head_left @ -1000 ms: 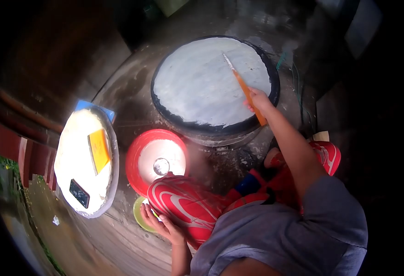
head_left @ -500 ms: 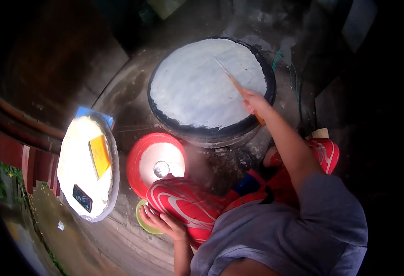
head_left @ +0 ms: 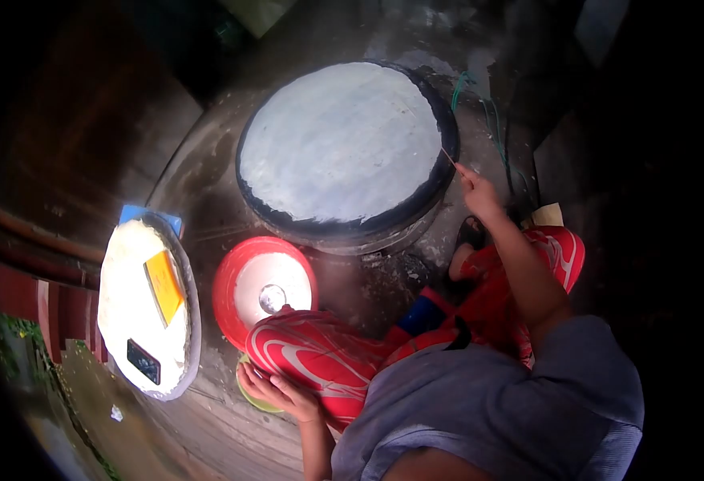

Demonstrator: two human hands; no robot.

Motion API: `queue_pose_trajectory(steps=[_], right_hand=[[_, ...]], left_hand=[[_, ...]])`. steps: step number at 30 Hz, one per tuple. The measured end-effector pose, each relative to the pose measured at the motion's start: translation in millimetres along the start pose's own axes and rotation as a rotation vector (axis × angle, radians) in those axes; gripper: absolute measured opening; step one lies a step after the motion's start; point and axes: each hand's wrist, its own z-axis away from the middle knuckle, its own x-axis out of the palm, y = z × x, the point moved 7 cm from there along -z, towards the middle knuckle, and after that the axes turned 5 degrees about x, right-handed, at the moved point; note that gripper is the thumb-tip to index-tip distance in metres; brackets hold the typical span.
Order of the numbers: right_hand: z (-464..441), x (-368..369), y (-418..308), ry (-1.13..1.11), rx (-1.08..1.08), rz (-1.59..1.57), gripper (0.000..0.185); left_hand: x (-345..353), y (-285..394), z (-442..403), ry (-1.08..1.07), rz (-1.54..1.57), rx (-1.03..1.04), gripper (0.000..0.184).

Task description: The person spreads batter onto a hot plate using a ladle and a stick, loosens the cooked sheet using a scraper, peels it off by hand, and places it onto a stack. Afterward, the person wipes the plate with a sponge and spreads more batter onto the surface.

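Observation:
A large round griddle [head_left: 421, 204] with a black rim carries a wide, thin sheet of pale batter [head_left: 340, 140]. My right hand [head_left: 481, 195] is closed on a thin flat spatula [head_left: 449, 158], seen nearly edge-on. Its tip meets the right border of the sheet, by the black rim. Down beside my left knee, my left hand [head_left: 281, 393] has its fingers stretched out and holds nothing. Behind those fingers a yellow-green bowl [head_left: 249, 390] is partly hidden. Just beyond the knee stands a red basin [head_left: 228, 301] of white batter, with a round metal vessel [head_left: 272, 299] in it.
At left, a stack of pale round sheets [head_left: 127, 272] bears a yellow packet [head_left: 163, 287] and a dark phone [head_left: 143, 361]. A blue object [head_left: 153, 216] sticks out behind it. Green cord [head_left: 492, 124] lies right of the griddle. My red-trousered knees flank the near side.
My right hand has drawn the spatula from over the sheet's middle to its right edge, turning it edge-on. The view has shifted slightly; my left hand stays by the knee.

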Motion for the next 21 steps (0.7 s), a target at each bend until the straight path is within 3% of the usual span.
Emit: queue_pose_trajectory(steps=[2,5,6,13,18,21], right_hand=[[4.0,-13.6,-7.5,-0.048,0.023,0.225,0.032],[14.5,-11.4,-32.2,-0.132,0.188,0.199,0.032],[0.2,2.6,-18.2,-0.079,0.008,0.141,0.032],[-26.1,19.3,-13.0,-0.096,-0.027,0.2,0.032],[-20.8,-3.4,9.8,-0.006,-0.055,-0.124,0.031],[-9.4,-3.2,2.2,-0.04,-0.003,0.006,0.031]], left_hand=[[1.8,-2.9,1.4,0.007,0.019,-0.017,0.048],[2.3,-4.3,1.8,-0.005,0.017,-0.026,0.048],[2.4,-3.5,1.2,-0.019,-0.003,-0.015,0.048],[4.7,4.8,-2.5,-0.029,0.017,-0.005,0.048],[3.6,3.3,-1.0,0.003,0.048,-0.023,0.048],[3.7,3.1,0.5,-0.009,0.053,-0.023,0.047]])
